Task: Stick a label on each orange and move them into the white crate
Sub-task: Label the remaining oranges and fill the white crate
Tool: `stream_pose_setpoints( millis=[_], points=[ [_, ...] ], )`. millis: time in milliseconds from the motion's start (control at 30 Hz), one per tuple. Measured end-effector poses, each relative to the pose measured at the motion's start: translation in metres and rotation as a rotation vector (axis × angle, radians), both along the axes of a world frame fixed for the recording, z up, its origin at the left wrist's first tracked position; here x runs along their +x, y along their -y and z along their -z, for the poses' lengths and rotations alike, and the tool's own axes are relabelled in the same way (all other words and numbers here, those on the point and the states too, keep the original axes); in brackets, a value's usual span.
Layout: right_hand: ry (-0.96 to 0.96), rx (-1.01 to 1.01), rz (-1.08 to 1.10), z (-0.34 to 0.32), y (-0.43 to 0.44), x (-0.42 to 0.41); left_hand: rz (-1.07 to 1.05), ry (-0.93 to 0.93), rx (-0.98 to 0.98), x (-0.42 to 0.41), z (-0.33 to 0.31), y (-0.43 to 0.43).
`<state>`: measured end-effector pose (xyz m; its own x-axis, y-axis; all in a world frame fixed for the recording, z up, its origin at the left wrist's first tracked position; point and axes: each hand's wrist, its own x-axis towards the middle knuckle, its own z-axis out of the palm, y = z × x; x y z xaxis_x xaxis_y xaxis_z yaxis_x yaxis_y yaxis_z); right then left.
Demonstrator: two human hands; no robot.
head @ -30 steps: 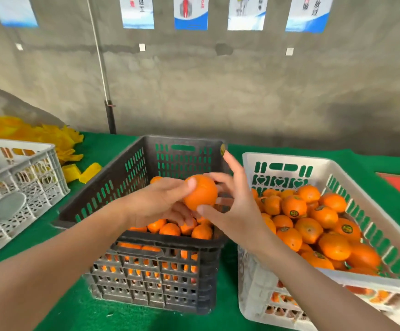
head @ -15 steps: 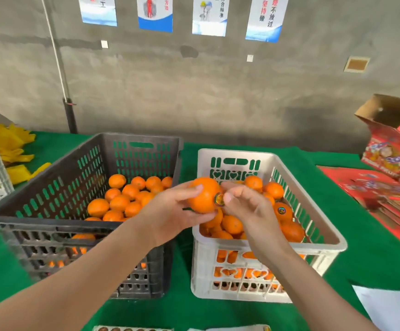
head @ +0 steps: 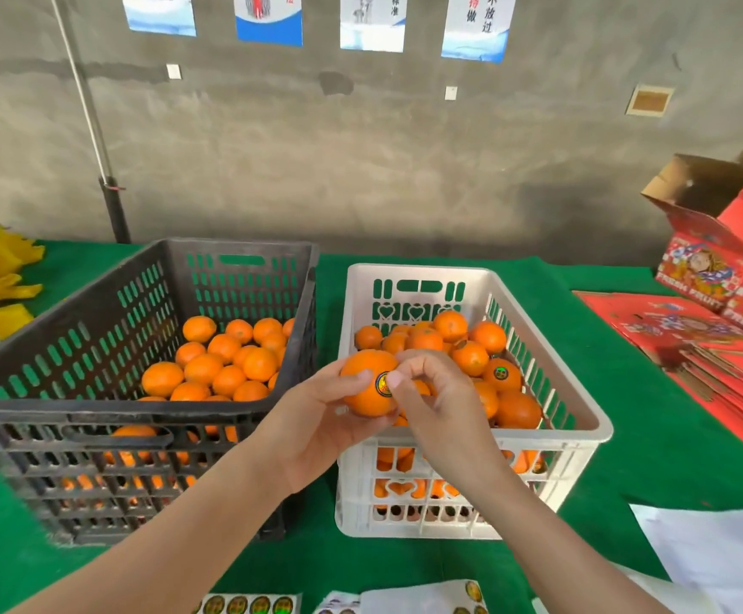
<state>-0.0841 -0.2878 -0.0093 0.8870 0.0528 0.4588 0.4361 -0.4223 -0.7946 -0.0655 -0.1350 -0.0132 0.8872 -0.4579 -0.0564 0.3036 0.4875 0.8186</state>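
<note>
Label sheets [head: 245,605] partly off-frame below

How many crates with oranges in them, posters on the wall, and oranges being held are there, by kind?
Black crate: 1
White crate: 1
Wall posters: 4
Held orange: 1
Total: 7

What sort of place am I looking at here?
Most likely a fruit packing workroom: a black slotted plastic crate and a white slotted plastic crate of oranges on a green cloth-covered table, sheets of round stickers at its near edge, red printed fruit cartons at right.
</note>
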Motion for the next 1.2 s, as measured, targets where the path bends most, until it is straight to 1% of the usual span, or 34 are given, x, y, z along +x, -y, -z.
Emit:
stream_pose_setpoints(
  millis=[67,167,267,333,433,500,567,600,667,733,800,833,867,900,933,1000,1100,1200],
  points=[
    [0.090,-0.050,0.048,0.005,-0.002,0.000,0.004,0.015,-0.037,-0.002,0.000,0.002],
    [0.247,-0.149,0.128,0.008,-0.004,0.001,0.008,0.064,-0.025,-0.003,-0.002,0.003],
    [0.301,-0.202,0.181,0.011,-0.003,0.000,0.005,0.094,-0.004,-0.001,-0.002,0.002],
    [0.243,-0.155,0.174,0.012,-0.001,-0.002,0.011,0.091,0.007,0.000,0.000,-0.001],
    [0.016,0.012,0.130,0.013,0.011,-0.003,0.027,0.052,0.042,-0.001,0.006,-0.006],
    [-0.132,0.133,-0.009,0.022,0.018,-0.006,0.030,0.014,0.067,-0.003,0.013,-0.006],
    [-0.246,0.137,-0.164,0.032,0.018,-0.012,0.017,0.007,0.094,-0.004,0.019,-0.001],
    [-0.251,0.093,-0.200,0.038,0.016,-0.012,-0.007,0.015,0.115,-0.003,0.021,0.003],
    [-0.184,0.060,-0.169,0.042,0.014,-0.004,-0.093,0.077,0.179,0.001,0.024,0.014],
    [-0.103,0.112,-0.089,0.039,0.016,0.014,-0.211,0.270,0.346,0.012,0.023,0.026],
    [-0.068,0.098,-0.017,0.034,0.021,0.039,-0.378,0.458,0.608,0.032,0.027,0.035],
    [-0.074,0.057,0.022,0.033,0.024,0.055,-0.420,0.560,0.844,0.044,0.033,0.039],
    [-0.094,0.005,0.065,0.033,0.026,0.074,-0.423,0.675,1.162,0.056,0.038,0.043],
    [-0.123,-0.048,0.112,0.034,0.028,0.094,-0.409,0.726,1.375,0.064,0.043,0.046],
    [-0.157,-0.105,0.156,0.036,0.030,0.116,-0.363,0.770,1.507,0.070,0.050,0.048],
    [-0.223,-0.283,0.217,0.043,0.029,0.156,-0.265,0.782,1.577,0.076,0.059,0.051],
    [-0.295,-0.650,0.268,0.061,0.021,0.198,-0.308,0.717,1.567,0.078,0.057,0.048],
    [-0.360,-0.905,0.241,0.077,0.011,0.215,-0.329,0.702,1.564,0.076,0.055,0.049]
  ],
)
